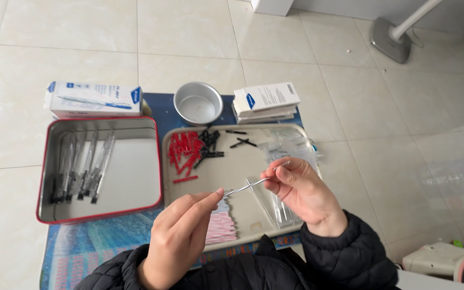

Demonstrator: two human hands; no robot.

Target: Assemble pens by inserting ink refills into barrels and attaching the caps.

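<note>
While both hands pinch it, the thin clear pen tube (251,184) slants above the beige tray (237,177), its lower end in the left hand (181,236), its upper in the right hand (302,190).

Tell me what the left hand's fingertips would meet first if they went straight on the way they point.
Probably the right hand: the left hand pinches the near end of a thin clear pen tube and points up along it. Depth is unclear.
</note>
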